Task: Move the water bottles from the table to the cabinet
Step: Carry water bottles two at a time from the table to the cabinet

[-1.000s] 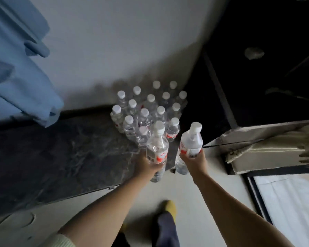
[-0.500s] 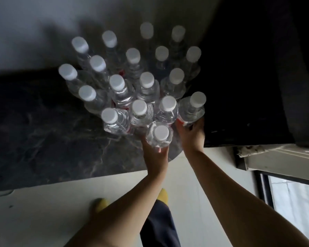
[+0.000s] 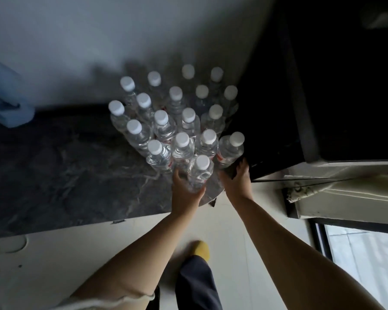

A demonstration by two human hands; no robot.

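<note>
Now the view sits a little higher and further back than half a second ago, so the cluster of water bottles looks smaller and a blue cloth shows again at the left edge. The right-hand bottle has settled upright at the cluster's right edge, and the right hand has slipped down to its base.

The left hand grips the front bottle low on its body, fingers curled around it from below; that bottle stands at the near edge of the dark marbled bench, touching the row behind. The right hand's fingers reach up beside the base of the right-hand bottle; whether they clasp it or only touch it I cannot tell. The 2 hands are close together, side by side.

All the bottles, white-capped, stand packed on the bench against the wall, beside a dark cabinet at the right.
</note>
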